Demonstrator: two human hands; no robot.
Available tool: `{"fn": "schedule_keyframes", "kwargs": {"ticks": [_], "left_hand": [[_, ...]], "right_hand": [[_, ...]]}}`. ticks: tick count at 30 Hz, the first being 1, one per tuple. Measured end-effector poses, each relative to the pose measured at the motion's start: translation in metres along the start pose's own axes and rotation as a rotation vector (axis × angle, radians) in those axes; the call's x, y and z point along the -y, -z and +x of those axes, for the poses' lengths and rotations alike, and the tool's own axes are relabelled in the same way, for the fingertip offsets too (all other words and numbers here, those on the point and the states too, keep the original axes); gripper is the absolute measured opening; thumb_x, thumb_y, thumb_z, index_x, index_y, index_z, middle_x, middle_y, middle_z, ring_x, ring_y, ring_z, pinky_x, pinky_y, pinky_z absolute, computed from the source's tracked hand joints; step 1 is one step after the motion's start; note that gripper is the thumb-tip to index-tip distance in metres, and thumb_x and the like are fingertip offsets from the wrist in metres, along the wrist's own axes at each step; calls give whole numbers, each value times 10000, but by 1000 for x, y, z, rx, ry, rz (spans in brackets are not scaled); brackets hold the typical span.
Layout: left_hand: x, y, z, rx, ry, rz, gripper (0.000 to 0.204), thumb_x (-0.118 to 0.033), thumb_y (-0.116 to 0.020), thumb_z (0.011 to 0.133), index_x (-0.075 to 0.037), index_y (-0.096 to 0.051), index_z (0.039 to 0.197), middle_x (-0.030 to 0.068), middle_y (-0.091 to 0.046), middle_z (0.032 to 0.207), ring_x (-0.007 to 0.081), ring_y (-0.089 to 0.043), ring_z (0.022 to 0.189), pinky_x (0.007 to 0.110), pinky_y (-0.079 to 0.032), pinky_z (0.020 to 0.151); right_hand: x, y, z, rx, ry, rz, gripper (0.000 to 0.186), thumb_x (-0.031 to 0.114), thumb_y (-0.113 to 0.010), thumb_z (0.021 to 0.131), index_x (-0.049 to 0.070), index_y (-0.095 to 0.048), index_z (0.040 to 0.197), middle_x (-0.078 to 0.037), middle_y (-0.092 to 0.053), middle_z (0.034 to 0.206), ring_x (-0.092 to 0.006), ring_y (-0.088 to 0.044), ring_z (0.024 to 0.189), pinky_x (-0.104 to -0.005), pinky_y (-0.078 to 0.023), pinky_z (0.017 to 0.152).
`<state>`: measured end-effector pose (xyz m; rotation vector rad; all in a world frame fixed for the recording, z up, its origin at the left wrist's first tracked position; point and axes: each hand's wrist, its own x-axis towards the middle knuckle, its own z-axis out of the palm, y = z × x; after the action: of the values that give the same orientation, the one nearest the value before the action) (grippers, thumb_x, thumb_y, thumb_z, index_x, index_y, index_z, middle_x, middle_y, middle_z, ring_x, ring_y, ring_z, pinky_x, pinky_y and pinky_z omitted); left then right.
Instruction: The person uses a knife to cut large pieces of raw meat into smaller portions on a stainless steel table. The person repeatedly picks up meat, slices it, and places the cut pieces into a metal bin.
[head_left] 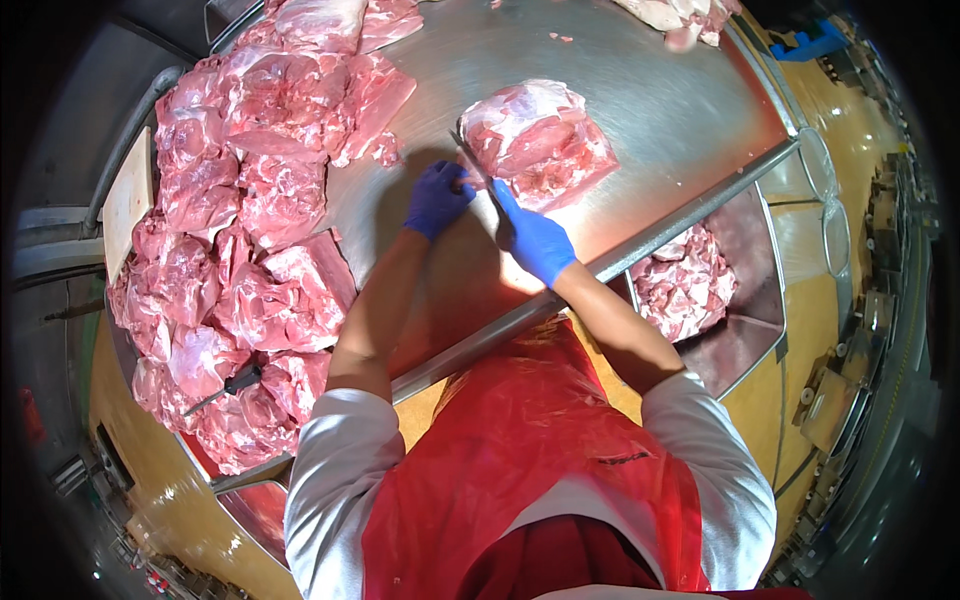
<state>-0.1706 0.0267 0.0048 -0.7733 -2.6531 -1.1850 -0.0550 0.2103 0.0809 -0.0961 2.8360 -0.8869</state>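
My right hand, in a blue glove, grips a knife with its forefinger stretched along the blade's back. The blade points away and to the left, beside the near left edge of a large piece of raw meat. This piece lies alone on the metal table, pale fat on its far side and pink flesh nearer me. To the left of the blade, my left hand, also gloved in blue, is closed with a small scrap of meat at its fingertips.
A big pile of raw meat cuts covers the table's left side, with a dark-handled knife lying on it. Below the raised front edge, a metal bin holds meat pieces. More meat lies at the far right.
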Motion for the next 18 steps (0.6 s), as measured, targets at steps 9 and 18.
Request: {"fn": "schedule_keyframes", "kwargs": {"ticks": [9,18], "left_hand": [[2,1,12,93,-52,45,218,-238,-691,762,-67,-643,889,161,-623,836,371,-625,813,479,-512,732],[-13,10,23,-27,-67,-63,188,-192,-743,755,-49,-628,792,127,-660,808,293,-653,694,384,-534,658]], "right_hand": [[-4,-24,19,-6,-120,104,765,128,-565,894,204,-212,1569,-315,-654,1002,-499,-639,857,-551,-490,740],[-17,-26,30,71,-139,256,696,146,-486,951,192,-201,1584,-347,-602,1175,-523,-596,1048,-544,-479,881]]}}
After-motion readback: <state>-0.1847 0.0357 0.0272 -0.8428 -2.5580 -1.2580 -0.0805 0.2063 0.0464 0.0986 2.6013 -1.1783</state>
